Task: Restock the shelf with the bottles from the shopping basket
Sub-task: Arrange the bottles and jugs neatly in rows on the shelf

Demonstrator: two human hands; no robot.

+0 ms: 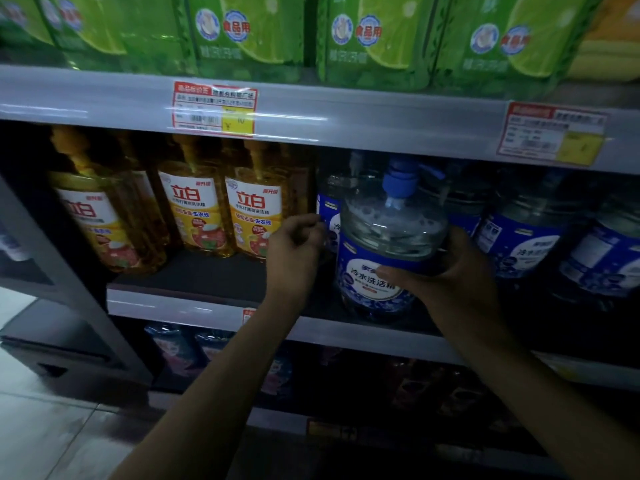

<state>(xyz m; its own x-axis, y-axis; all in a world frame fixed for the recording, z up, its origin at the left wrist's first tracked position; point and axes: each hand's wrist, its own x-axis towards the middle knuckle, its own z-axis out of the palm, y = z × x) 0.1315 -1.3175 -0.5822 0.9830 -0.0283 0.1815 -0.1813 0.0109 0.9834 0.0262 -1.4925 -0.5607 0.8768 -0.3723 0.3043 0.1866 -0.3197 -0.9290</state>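
Head camera looks down at a dim supermarket shelf (180, 277), its dark board partly bare at the front. The right hand (446, 271) grips a clear bottle (384, 258) with a blue wrap label and a blue pump top; the thumb lies across the front of the label and the fingers curl around the bottle's right side. The bottle stands upright at the front edge of the shelf, but whether its base rests fully on the board cannot be told in the gloom. The left hand (294, 247) is loosely curled, fingers bent inward, just to the left of the bottle; whether it touches the bottle or the one behind cannot be told. Behind and to the right stand more blue-labelled bottles (519, 244) of the same kind, close together. To the left stands a row of yellow bottles (197, 209) with orange pump tops and white-and-red labels. On the shelf above sit green refill packs (367, 36) showing lime slices, and two red-and-yellow price tags (214, 109) hang on its grey rail. A lower shelf holds dark, blurred bottles (180, 348). Pale floor tiles (41, 427) show at lower left.
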